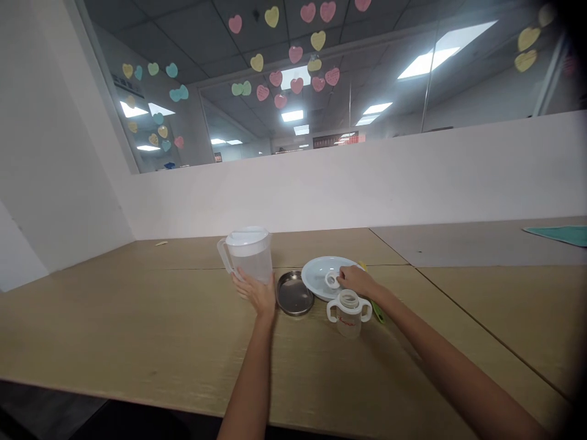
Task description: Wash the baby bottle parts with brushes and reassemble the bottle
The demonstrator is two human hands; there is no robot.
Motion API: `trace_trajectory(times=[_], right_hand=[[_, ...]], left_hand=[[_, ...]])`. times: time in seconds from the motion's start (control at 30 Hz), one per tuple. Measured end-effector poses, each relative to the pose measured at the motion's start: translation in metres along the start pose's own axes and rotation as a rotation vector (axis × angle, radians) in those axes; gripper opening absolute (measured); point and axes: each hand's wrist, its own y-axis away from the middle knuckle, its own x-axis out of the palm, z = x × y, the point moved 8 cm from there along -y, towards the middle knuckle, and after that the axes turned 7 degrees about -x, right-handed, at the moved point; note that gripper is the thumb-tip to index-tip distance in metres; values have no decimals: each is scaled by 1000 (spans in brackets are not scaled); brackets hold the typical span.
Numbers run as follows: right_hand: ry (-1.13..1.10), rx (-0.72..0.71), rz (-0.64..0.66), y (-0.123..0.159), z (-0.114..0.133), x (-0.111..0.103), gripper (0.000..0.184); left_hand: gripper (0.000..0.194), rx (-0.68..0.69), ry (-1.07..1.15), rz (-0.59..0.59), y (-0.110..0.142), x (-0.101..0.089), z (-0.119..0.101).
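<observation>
My left hand [257,293] is wrapped against the lower front of a translucent plastic pitcher [250,260], with the thumb along its right side. The pitcher stands upright with a white lid on, its handle to the left. Over a pale blue plate [314,269], my right hand [356,280] is closed on a small white ring-shaped cap [332,280]. Just in front of the plate stands a clear baby bottle [349,321] with two white handles and an uncovered neck. A round metal pan [295,294] sits between the pitcher and the bottle.
A green-handled utensil [378,313] lies partly hidden beside the plate, under my right forearm. At the far right is a teal cloth or mat [562,234]. A low white wall [321,189] with glass above borders the back of the wooden table [137,330].
</observation>
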Motion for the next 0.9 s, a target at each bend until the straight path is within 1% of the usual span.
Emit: trace_trajectory(times=[0.07, 0.17, 0.27, 0.37, 0.43, 0.47, 0.53, 0.6, 0.67, 0.73, 0.77, 0.83, 0.9], right_hand=[[-13, 11, -13, 0, -2, -2, 15], [-38, 28, -18, 1, -6, -6, 13], [-77, 25, -9, 2, -9, -10, 8], [-120, 2, -21, 7, -13, -14, 10], [-172, -11, -89, 15, -18, -21, 16], [-213, -10, -146, 22, -22, -25, 19], [-309, 16, -264, 38, -31, -32, 21], [-429, 43, -327, 54, -34, -33, 24], [-587, 31, -355, 67, -27, -33, 33], [-665, -11, -377, 76, -11, -34, 40], [-670, -27, -413, 79, -3, -37, 41], [-588, -71, -453, 84, 15, -40, 41], [-477, -94, -499, 87, 26, -41, 41]], left_hand=[[103, -39, 26, 20, -7, 3, 10], [104, -45, 93, 88, -14, 11, 19], [101, -29, 134, 120, -15, 13, 21], [100, -6, 110, 105, -13, 8, 18], [98, 42, 94, 103, -12, 4, 12], [97, 75, 89, 107, -11, 2, 7], [95, 157, 80, 131, -10, 0, -5], [93, 246, 58, 157, -7, -1, -18], [93, 326, 15, 181, -4, 0, -29], [92, 395, -45, 211, 1, 3, -38], [91, 425, -75, 227, 4, 5, -41], [86, 484, -126, 263, 9, 10, -44], [81, 527, -155, 288, 12, 13, -46]])
